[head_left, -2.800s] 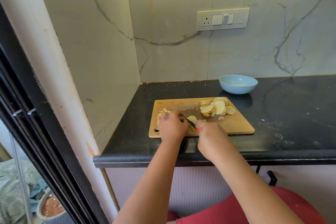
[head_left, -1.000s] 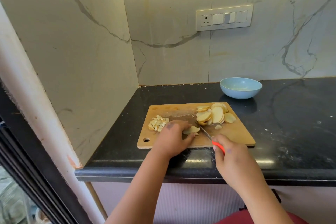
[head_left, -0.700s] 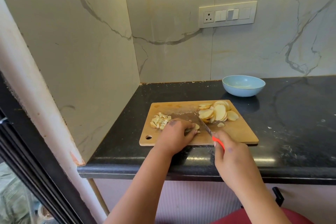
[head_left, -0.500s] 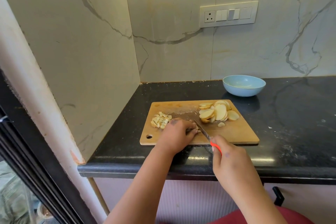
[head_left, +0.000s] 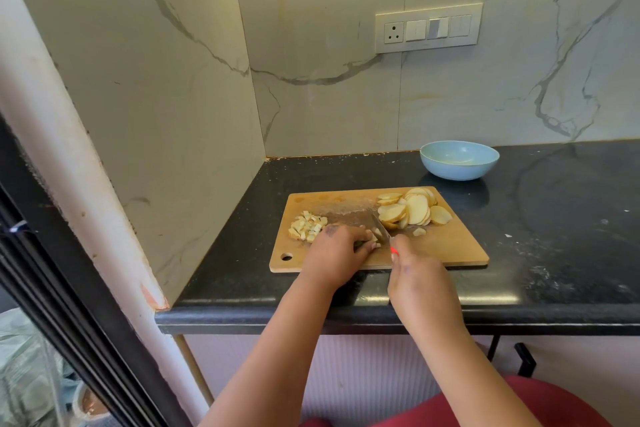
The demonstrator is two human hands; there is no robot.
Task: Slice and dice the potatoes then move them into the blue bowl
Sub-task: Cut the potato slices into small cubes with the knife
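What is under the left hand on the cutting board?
A few pale potato pieces show at the fingertips of the left hand, beside the knife blade on the cutting board. The hand covers the rest, so how much lies beneath cannot be seen.

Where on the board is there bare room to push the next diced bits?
Bare wood lies along the board's right front, below the slices, and in its far left corner behind the dice. The middle is crowded: left hand, knife, right hand.
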